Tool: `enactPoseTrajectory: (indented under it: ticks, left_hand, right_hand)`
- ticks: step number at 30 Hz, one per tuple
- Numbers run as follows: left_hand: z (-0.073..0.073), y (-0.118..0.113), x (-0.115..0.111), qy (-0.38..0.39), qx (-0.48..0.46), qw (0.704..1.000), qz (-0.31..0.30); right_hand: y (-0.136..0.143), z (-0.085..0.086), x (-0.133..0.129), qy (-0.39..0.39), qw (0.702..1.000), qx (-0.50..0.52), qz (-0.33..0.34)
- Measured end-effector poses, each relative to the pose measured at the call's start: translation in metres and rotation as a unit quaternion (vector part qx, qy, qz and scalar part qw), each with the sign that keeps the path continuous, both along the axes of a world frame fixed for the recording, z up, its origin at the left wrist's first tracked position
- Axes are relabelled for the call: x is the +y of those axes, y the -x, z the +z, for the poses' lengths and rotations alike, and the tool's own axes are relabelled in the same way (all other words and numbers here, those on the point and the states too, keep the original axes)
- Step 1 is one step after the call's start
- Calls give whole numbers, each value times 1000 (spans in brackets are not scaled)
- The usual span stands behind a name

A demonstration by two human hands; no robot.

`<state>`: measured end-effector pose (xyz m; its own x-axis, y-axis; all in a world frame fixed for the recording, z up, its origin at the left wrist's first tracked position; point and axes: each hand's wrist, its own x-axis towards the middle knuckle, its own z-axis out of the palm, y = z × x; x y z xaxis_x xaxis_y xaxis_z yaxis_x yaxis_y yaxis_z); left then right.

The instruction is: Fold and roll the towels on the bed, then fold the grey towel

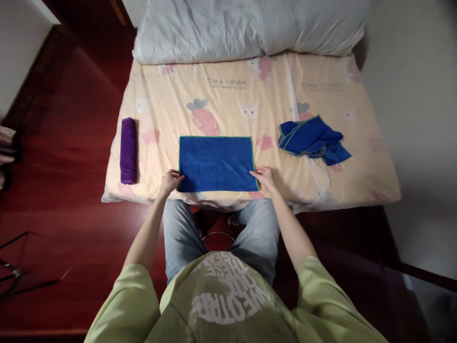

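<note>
A blue towel [216,163] with green edging lies flat on the bed in front of me, folded into a rectangle. My left hand [172,181] pinches its left side near the front corner, thumb on top. At the opposite side my right hand [263,176] grips the right edge, also between thumb and fingers. To the right rests a crumpled blue towel [316,141] with the same green edging, untouched. A purple rolled towel [128,150] sits left of my left hand, apart from it.
The bed has a cream sheet [164,105] printed with carrots and rabbits. Across its far end lies a bulky light-grey quilt [250,28]. A wall [417,119] stands close on the right. Dark red floor [71,143] extends left, with a thin black stand [16,274] on it.
</note>
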<state>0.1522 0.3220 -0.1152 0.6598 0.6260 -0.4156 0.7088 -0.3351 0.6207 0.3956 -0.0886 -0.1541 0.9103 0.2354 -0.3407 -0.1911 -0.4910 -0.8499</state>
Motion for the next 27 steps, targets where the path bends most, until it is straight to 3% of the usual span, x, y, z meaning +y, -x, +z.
enactPoseTrajectory:
  ticks: [6, 10, 14, 21, 27]
  left_hand:
    - [-4, 42, -8, 8, -3, 1000, -12]
    - [-5, 52, -15, 70, -53, 996, 24]
    - [1, 57, -23, 63, -99, 992, 40]
    - [22, 62, -25, 28, -34, 998, -41]
    - [27, 66, -22, -8, -4, 999, -44]
  right_hand:
    - [38, 11, -40, -8, 992, 125, -25]
    - [51, 28, -49, -32, 992, 116, -42]
    - [57, 38, -43, -37, 996, 76, -32]
    - [64, 32, -46, 8, 998, 51, -39]
    - [56, 28, -50, 70, 994, 80, -29]
